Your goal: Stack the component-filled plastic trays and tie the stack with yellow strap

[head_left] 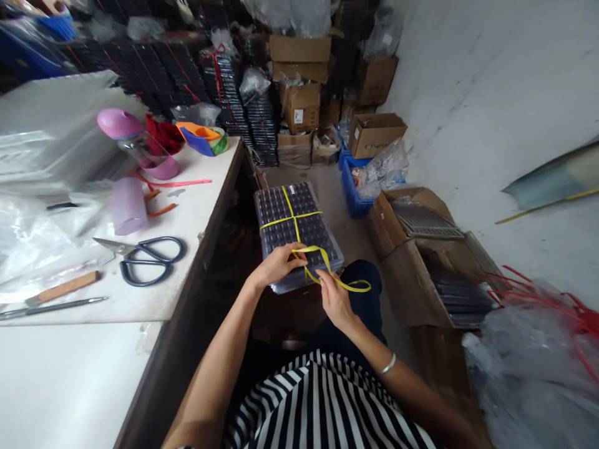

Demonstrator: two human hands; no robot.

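Note:
In the head view, a stack of clear plastic trays [306, 198] filled with rows of small dark pieces sits in front of me. Yellow ribbon [287, 202] crosses over its top in both directions. Above the stack's near edge, my left hand [279, 263] pinches the ribbon between thumb and fingers. Close by on the right, my right hand [336, 302] also grips the ribbon, near the front edge of the stack. A loop rises between the two hands, and a loose yellow end curls out to the right.
On the white table [196, 187] at left lie black-handled scissors [152, 259], a wooden-handled tool [65, 288] and a pink bottle [156, 163]. Open cardboard boxes [388, 231] and a blue crate [352, 198] stand to the right. Tied black stacks [262, 125] line the back.

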